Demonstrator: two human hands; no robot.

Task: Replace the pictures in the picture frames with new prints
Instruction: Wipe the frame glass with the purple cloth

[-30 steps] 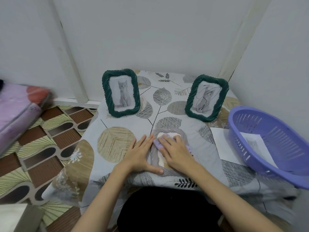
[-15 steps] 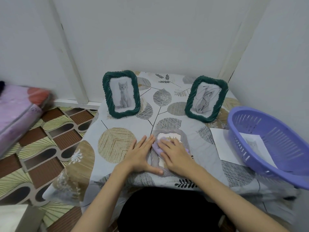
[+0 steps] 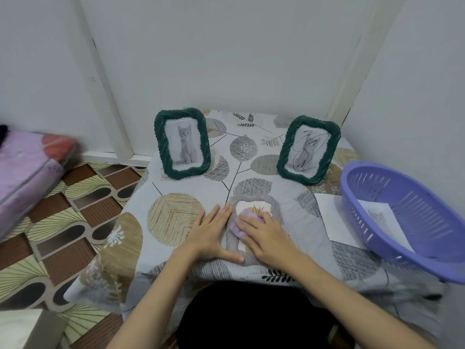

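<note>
A grey woven picture frame (image 3: 275,209) lies flat on the table in front of me, with a beige print showing inside. My right hand (image 3: 266,235) presses a small lilac cloth (image 3: 239,229) onto its glass with straight fingers. My left hand (image 3: 212,234) lies flat beside the frame's left edge, thumb along its near side. Two green woven frames stand upright behind: the left one (image 3: 182,143) holds a grey cat print, the right one (image 3: 308,149) a scribbled line drawing.
A purple plastic basket (image 3: 402,220) with a paper print (image 3: 382,217) inside sits at the table's right edge, partly over a white sheet (image 3: 328,212). The leaf-patterned tablecloth (image 3: 176,215) covers the table in a wall corner. A pink mattress (image 3: 27,165) lies on the floor at left.
My right hand has slid the lilac cloth slightly toward me over the flat frame, uncovering more of the beige print. The left hand has stayed put.
</note>
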